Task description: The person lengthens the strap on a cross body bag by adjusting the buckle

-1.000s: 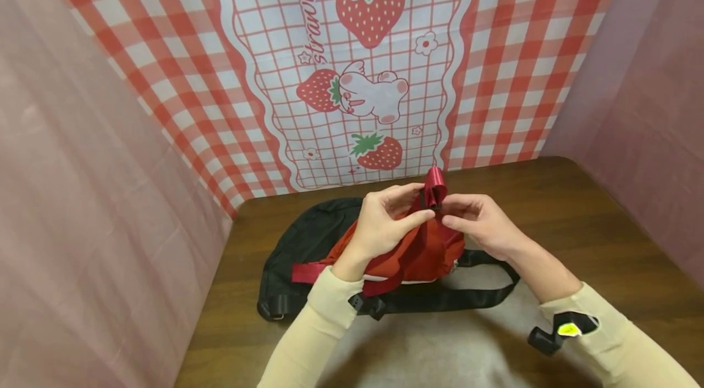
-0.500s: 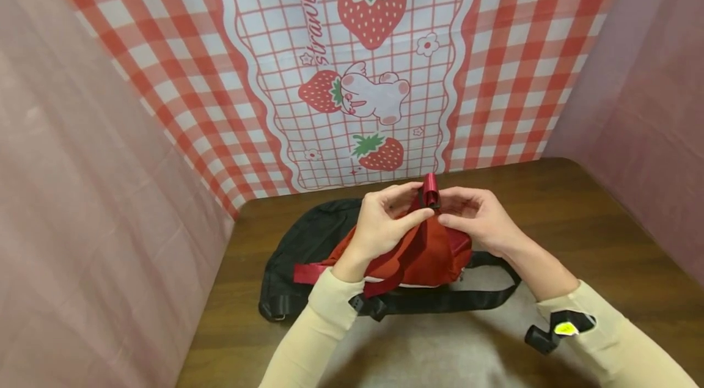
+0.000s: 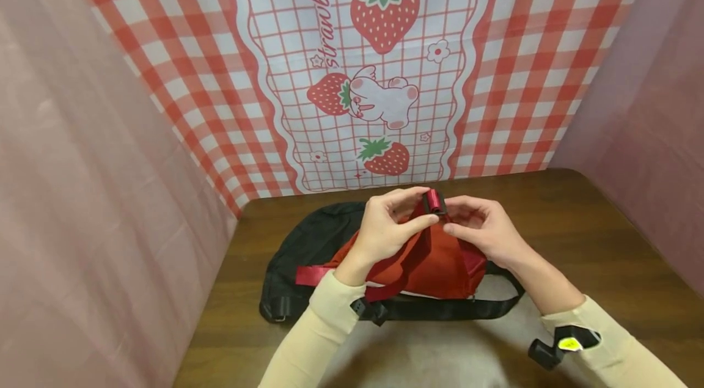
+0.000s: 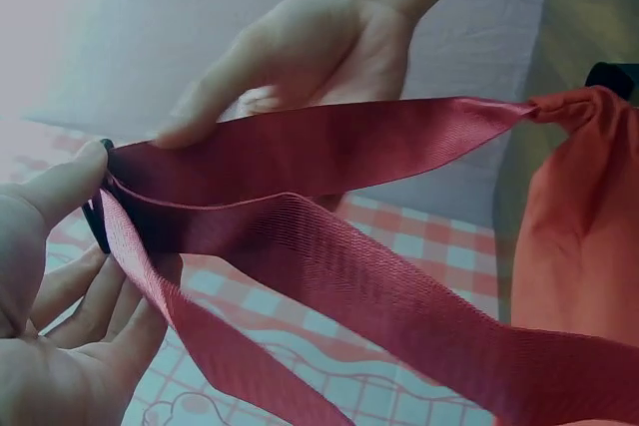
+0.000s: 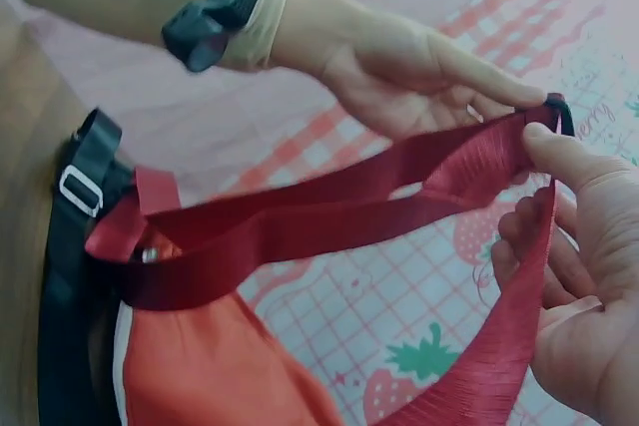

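Note:
A black slide buckle is threaded with a dark red webbing strap, raised above a red bag. My left hand pinches the buckle between thumb and fingers. Beside it, my right hand pinches the strap close to the buckle, thumb on the webbing in the right wrist view. A short red loop stands at the buckle's top in the head view. Lengths of strap run from the buckle back to the bag, and another length hangs down. The right fingertips behind the strap are partly hidden.
Behind and left of the red bag lies a black bag on the wooden table. Its black strap curves along the front. A strawberry-print gingham cloth hangs at the back, with pink curtains at both sides.
The red loop above the buckle has become shorter. The red bag has shifted slightly right and toward me. Both hands stay close together at the buckle.

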The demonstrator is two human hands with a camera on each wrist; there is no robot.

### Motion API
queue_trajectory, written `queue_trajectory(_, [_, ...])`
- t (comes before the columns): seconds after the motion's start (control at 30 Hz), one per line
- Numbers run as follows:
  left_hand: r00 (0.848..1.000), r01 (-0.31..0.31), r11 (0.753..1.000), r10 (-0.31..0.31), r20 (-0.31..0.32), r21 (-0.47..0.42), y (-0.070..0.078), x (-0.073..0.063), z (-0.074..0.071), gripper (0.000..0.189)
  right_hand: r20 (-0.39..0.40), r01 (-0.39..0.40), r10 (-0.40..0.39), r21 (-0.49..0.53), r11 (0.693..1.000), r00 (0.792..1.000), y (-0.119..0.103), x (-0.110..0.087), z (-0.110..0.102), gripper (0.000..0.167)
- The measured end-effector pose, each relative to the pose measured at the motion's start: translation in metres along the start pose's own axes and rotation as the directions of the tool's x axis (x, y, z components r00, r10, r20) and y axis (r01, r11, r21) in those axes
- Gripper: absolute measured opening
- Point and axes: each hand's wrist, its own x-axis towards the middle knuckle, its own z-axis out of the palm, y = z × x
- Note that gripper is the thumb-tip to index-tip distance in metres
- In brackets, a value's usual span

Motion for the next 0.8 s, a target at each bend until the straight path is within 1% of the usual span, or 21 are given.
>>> queue_trajectory(0.07, [1.0, -0.001, 1.0, 0.001, 0.01, 0.016, -0.002, -0.001, 0.001, 0.044, 0.006, -0.015, 0.015, -0.044, 0.999, 1.0, 0.0, -0.002, -0.003, 0.036])
queue_trajectory(0.13, [1.0, 0.005, 0.999, -0.005, 0.014, 0.038, -0.003, -0.002, 0.001, 0.045, 0.015, -0.011, 0.012, -0.085, 0.996, 1.0, -0.003, -0.004, -0.007, 0.037])
queue_trajectory(0.2, [1.0, 0.006, 0.998, -0.007, 0.016, 0.069, -0.005, -0.002, 0.001, 0.045, 0.014, 0.017, -0.015, -0.138, 0.99, 1.0, -0.009, -0.001, -0.01, 0.039])
queue_trajectory(0.27, [1.0, 0.009, 0.995, -0.01, 0.009, 0.103, -0.006, -0.003, 0.001, 0.046, 0.022, 0.062, -0.058, -0.222, 0.973, 0.998, -0.018, 0.006, -0.011, 0.041])
queue_trajectory(0.33, [1.0, 0.011, 0.991, -0.011, 0.001, 0.135, -0.005, -0.003, 0.001, 0.047, 0.033, 0.091, -0.085, -0.324, 0.942, 0.996, -0.028, 0.015, -0.011, 0.042])
queue_trajectory(0.37, [1.0, 0.009, 0.988, -0.009, 0.0, 0.152, -0.004, -0.003, 0.0, 0.047, 0.042, 0.1, -0.091, -0.383, 0.918, 0.995, -0.034, 0.019, -0.01, 0.042])
queue_trajectory(0.4, [1.0, 0.003, 0.985, -0.003, 0.0, 0.172, -0.004, -0.003, 0.0, 0.047, 0.054, 0.103, -0.088, -0.442, 0.891, 0.995, -0.038, 0.023, -0.01, 0.042])
queue_trajectory(0.47, [1.0, -0.013, 0.977, 0.013, 0.001, 0.211, -0.004, -0.003, 0.0, 0.047, 0.075, 0.098, -0.068, -0.518, 0.85, 0.995, -0.045, 0.028, -0.009, 0.042])
queue_trajectory(0.53, [1.0, -0.03, 0.969, 0.031, 0.002, 0.245, -0.004, -0.004, 0.001, 0.047, 0.087, 0.085, -0.044, -0.555, 0.827, 0.995, -0.049, 0.031, -0.01, 0.041])
queue_trajectory(0.6, [0.999, -0.047, 0.962, 0.048, 0.005, 0.269, -0.005, -0.004, 0.002, 0.047, 0.102, 0.087, -0.034, -0.575, 0.813, 0.994, -0.051, 0.032, -0.01, 0.04])
queue_trajectory(0.7, [0.999, -0.041, 0.962, 0.041, 0.006, 0.272, -0.006, -0.005, 0.001, 0.047, 0.119, 0.098, -0.035, -0.578, 0.81, 0.992, -0.051, 0.034, -0.008, 0.037])
queue_trajectory(0.77, [0.999, -0.038, 0.963, 0.038, 0.007, 0.266, -0.006, -0.005, 0.002, 0.047, 0.107, 0.092, -0.037, -0.574, 0.813, 0.994, -0.051, 0.033, -0.007, 0.035])
queue_trajectory(0.8, [0.999, -0.037, 0.965, 0.037, 0.004, 0.26, -0.006, -0.004, 0.002, 0.048, 0.097, 0.088, -0.04, -0.566, 0.82, 0.994, -0.051, 0.034, -0.007, 0.034])
